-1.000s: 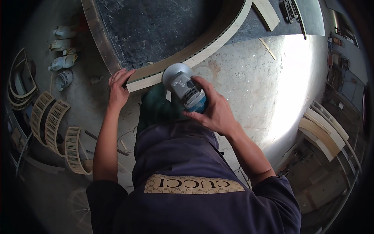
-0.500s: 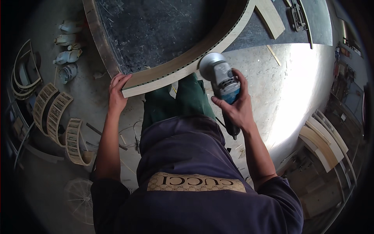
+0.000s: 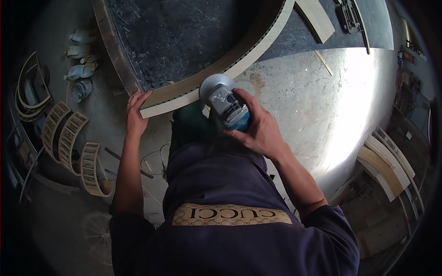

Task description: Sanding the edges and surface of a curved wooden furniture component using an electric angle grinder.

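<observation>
My right hand [image 3: 260, 126] grips a blue and grey angle grinder [image 3: 225, 100] around its body. The grinder's round disc [image 3: 211, 83] is at the edge of a curved wooden frame piece [image 3: 253, 56], which has a row of dark marks along its edge. Whether the disc touches the wood, I cannot tell. On the left, my left hand [image 3: 136, 109] holds the near end of that curved piece, fingers over its corner. A darker curved strip [image 3: 114, 50] meets the same end. Both rest on a dark, scratched tabletop [image 3: 156, 34].
A loose curved board [image 3: 316, 20] and a metal clamp-like tool [image 3: 348, 17] lie at the right of the table. Several white jugs [image 3: 83, 70] and a tin [image 3: 82, 89] stand on the floor at left, near curved slatted frames [image 3: 72, 138]. Curved boards [image 3: 382, 170] are stacked at right.
My right hand has moved the grinder left and slightly down along the curved wooden edge, closer to my left hand. My left hand keeps its hold on the end.
</observation>
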`<state>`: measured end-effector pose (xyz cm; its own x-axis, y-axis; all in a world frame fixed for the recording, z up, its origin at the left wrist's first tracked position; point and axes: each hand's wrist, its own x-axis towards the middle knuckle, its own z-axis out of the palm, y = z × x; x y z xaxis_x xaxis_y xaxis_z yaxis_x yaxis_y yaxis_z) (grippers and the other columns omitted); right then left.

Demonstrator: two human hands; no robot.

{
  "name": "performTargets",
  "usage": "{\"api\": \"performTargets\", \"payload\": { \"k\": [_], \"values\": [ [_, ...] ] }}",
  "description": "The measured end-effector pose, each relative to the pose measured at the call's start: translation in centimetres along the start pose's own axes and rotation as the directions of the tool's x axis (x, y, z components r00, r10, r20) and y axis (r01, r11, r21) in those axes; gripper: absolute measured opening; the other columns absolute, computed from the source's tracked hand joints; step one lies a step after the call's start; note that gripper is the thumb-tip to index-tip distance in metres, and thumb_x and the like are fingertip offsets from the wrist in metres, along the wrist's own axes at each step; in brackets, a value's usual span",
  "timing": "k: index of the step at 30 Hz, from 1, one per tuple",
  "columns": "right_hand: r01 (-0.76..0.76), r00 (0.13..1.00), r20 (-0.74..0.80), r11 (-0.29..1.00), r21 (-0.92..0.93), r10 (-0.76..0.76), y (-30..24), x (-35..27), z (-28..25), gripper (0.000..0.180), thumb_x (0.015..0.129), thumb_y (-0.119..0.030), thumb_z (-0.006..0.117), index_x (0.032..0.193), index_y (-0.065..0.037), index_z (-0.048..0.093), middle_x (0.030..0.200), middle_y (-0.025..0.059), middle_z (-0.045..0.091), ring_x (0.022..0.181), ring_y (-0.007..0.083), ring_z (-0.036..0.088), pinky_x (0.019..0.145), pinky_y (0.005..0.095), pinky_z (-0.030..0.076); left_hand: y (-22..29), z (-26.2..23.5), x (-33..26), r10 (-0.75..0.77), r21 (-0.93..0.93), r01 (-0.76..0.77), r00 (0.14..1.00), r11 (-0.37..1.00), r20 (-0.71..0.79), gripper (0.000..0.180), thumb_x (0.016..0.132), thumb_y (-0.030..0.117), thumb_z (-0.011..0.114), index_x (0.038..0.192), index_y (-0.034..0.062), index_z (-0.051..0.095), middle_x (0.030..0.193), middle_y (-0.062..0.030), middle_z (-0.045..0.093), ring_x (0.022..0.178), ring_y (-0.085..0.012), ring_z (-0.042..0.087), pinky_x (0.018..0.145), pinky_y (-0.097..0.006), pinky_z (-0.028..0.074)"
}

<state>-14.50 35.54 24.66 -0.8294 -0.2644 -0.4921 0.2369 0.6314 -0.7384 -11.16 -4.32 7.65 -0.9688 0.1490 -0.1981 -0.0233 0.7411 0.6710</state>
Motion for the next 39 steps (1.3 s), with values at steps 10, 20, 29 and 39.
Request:
{"api": "performTargets", "payload": {
  "k": [10, 20, 29, 39],
  "values": [
    [-0.112, 0.940, -0.299, 0.976, 0.188, 0.165, 3.4, 0.1, -4.3, 0.101, 0.078, -0.023, 0.097, 0.161, -0.011, 0.040, 0.142, 0.0237, 0.064, 0.127, 0.0341, 0.067, 0.107, 0.0464, 0.054, 0.0, -0.2, -0.1, -0.029, -0.008, 0.030, 0.999, 1.000, 0.029, 0.065, 0.079, -0.012, 0.071, 0.140, 0.0106, 0.071, 0.134, -0.0159, 0.068, 0.137, -0.0390, 0.059, 0.119, -0.044, 0.043],
    [0.003, 0.982, 0.189, 0.997, -0.071, 0.010, -1.2, -0.3, 2.6, 0.094, 0.081, -0.034, 0.092, 0.161, -0.021, 0.042, 0.142, 0.0207, 0.066, 0.118, 0.0478, 0.070, 0.098, 0.0512, 0.059, 0.6, 0.0, 0.4, -0.002, 0.015, 0.002, 1.000, 1.000, 0.006, 0.063, 0.078, -0.008, 0.076, 0.138, 0.0112, 0.073, 0.129, -0.0137, 0.069, 0.131, -0.0379, 0.061, 0.117, -0.044, 0.045],
    [-0.006, 0.999, 0.040, 1.000, -0.024, 0.007, 1.1, 0.9, -2.1, 0.099, 0.079, -0.031, 0.095, 0.161, -0.016, 0.042, 0.143, 0.0217, 0.066, 0.127, 0.0450, 0.067, 0.106, 0.0500, 0.056, 0.0, -0.1, -0.3, -0.038, 0.001, 0.038, 0.999, 0.999, 0.022, 0.059, 0.085, -0.007, 0.069, 0.141, 0.0110, 0.072, 0.140, -0.0200, 0.067, 0.138, -0.0407, 0.058, 0.119, -0.046, 0.043],
    [-0.082, 0.983, -0.156, 0.994, 0.070, 0.092, 5.7, 5.6, -14.0, 0.103, 0.076, -0.029, 0.098, 0.161, -0.013, 0.043, 0.147, 0.0205, 0.063, 0.134, 0.0361, 0.064, 0.114, 0.0458, 0.050, 1.3, 0.6, -0.7, -0.151, -0.003, 0.151, 0.989, 0.989, -0.011, 0.062, 0.085, -0.007, 0.068, 0.144, 0.0111, 0.069, 0.137, -0.0186, 0.067, 0.130, -0.0394, 0.062, 0.116, -0.043, 0.046]
  ]
}}
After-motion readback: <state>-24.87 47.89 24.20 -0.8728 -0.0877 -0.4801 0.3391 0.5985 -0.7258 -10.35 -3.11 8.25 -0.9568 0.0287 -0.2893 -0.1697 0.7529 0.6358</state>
